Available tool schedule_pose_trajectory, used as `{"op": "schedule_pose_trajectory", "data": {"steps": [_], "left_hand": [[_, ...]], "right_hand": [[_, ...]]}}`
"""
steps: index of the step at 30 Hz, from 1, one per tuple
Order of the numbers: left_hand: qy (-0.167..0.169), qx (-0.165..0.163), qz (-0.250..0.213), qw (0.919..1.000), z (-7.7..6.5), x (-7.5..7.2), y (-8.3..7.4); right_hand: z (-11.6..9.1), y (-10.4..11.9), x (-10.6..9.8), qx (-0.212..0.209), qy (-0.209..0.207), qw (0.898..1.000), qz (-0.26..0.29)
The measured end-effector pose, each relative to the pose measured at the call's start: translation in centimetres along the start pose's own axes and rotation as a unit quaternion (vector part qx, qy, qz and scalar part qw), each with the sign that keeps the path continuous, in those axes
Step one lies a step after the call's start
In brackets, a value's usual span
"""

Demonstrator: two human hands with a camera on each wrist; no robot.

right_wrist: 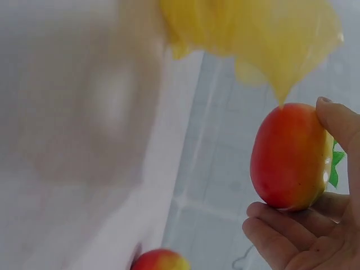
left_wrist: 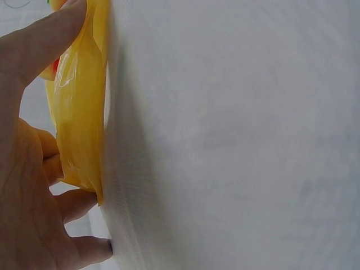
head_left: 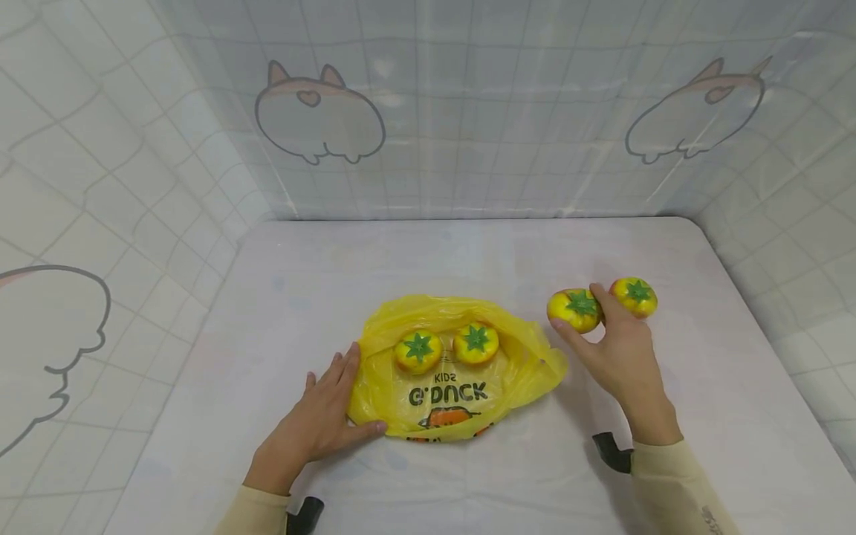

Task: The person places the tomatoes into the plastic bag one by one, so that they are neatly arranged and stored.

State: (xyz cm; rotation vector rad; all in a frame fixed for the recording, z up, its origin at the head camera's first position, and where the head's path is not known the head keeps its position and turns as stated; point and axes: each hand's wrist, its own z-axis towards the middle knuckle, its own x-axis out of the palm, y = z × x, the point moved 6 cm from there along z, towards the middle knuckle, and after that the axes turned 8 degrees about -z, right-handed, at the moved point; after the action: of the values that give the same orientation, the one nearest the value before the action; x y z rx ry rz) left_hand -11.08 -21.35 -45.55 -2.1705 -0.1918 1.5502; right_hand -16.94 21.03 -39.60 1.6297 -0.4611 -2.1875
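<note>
A yellow plastic bag (head_left: 528,364) with dark lettering and an orange print lies flattened on the table. Two yellow-red toy fruits with green star-shaped leaves, a left fruit (head_left: 417,352) and a right fruit (head_left: 476,344), sit within its wide mouth. My left hand (head_left: 321,420) rests along the bag's left side, fingers extended and thumb at the near edge. To the right of the bag, my right hand (head_left: 618,357) pinches a third toy fruit (right_wrist: 289,157) between thumb and fingers, and the right wrist view shows it raised off the table.
Another toy fruit (head_left: 634,297) sits on the white table (head_left: 709,416) just beyond the right hand. A translucent, grid-patterned curtain (head_left: 468,111) with cartoon animal prints hangs behind the table's far edge. Similar sheeting flanks both sides.
</note>
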Motion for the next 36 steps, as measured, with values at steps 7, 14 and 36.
{"op": "schedule_pose_trajectory", "data": {"steps": [7, 14, 36], "left_hand": [[0.002, -0.001, -0.001, 1.0, 0.0, 0.0, 0.0], [0.001, 0.003, 0.009, 1.0, 0.2, 0.2, 0.3], [0.005, 0.001, 0.009, 0.9999, 0.0, 0.1, 0.2]], "right_hand": [[0.2, 2.2, 0.7, -0.02, 0.005, 1.0, 0.022], [0.2, 4.9, 1.0, -0.038, 0.014, 0.998, 0.041], [-1.1, 11.5, 2.7, -0.117, 0.061, 0.99, 0.056]]}}
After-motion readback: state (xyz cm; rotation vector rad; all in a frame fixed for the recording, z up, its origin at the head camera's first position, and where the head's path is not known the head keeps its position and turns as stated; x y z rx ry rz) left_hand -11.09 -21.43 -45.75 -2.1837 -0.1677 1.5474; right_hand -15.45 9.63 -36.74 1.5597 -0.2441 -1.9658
